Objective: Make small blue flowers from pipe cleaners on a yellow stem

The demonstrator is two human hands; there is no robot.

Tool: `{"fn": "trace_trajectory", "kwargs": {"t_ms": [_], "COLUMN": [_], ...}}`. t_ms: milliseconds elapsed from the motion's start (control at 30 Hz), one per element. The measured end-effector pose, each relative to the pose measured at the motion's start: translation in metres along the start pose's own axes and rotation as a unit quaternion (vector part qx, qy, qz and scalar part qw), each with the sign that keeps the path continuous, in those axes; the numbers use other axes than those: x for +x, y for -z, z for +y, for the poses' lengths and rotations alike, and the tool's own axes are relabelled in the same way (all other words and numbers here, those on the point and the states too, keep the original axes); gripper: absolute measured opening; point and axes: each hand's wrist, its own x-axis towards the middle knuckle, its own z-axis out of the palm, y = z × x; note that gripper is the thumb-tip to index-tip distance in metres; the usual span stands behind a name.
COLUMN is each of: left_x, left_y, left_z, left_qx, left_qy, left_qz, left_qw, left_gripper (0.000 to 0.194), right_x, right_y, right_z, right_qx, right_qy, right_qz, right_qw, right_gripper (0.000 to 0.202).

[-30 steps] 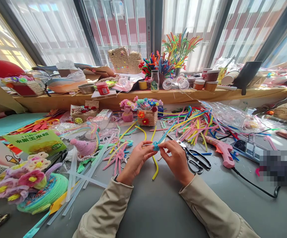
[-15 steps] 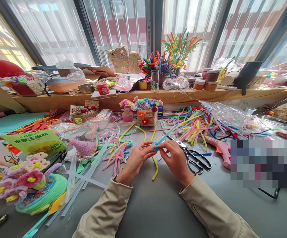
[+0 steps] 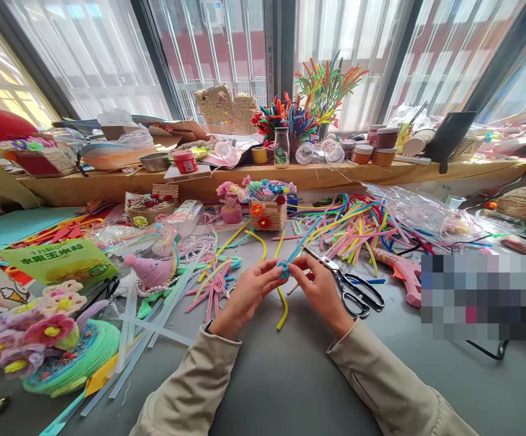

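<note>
Between my two hands is a blue pipe cleaner (image 3: 283, 269), bent into small loops, with its straight ends running up and to the right. My left hand (image 3: 254, 292) pinches the looped part from the left. On the other side, my right hand (image 3: 318, 289) closes its thumb and fingers on the same piece, near where the straight ends leave the loops. A yellow pipe cleaner (image 3: 283, 312) lies on the table just below the hands. Black-handled scissors (image 3: 358, 293) rest beside my right hand, blades pointing up and left.
Loose coloured pipe cleaners (image 3: 349, 230) are heaped behind the scissors. A pink glue gun (image 3: 402, 275) lies to the right. Glue sticks (image 3: 154, 321), a pink knitted cone (image 3: 151, 272) and fuzzy flowers (image 3: 49, 330) cover the left. A flower-filled basket (image 3: 267, 217) stands at the back.
My fingers have shifted a little around the blue pipe cleaner, and its looped part shows rounder. The whole view has moved slightly; the things on the table lie as before.
</note>
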Motion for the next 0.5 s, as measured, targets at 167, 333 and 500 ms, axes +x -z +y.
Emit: {"fn": "trace_trajectory", "kwargs": {"t_ms": [167,333,500], "left_x": [-0.0003,-0.0007,0.0005], "left_y": [0.0012,0.0004,0.0002], "left_z": [-0.0005,0.0009,-0.0011], "left_qx": [0.002,-0.014,-0.023], "left_qy": [0.02,0.027,0.021], "left_qz": [-0.026,-0.034,-0.012], "left_qw": [0.999,0.999,0.999], "left_gripper": [0.017,0.019,0.019], "right_x": [0.0017,0.0022,0.0019], "right_y": [-0.0003,-0.001,-0.0024], "right_z": [0.0054,0.0064,0.0062], "right_qx": [0.019,0.027,0.051], "right_qy": [-0.006,-0.016,-0.036], "right_qz": [-0.012,-0.011,-0.015], "right_qw": [1.0,0.999,0.998], "right_gripper": [0.017,0.017,0.019]}}
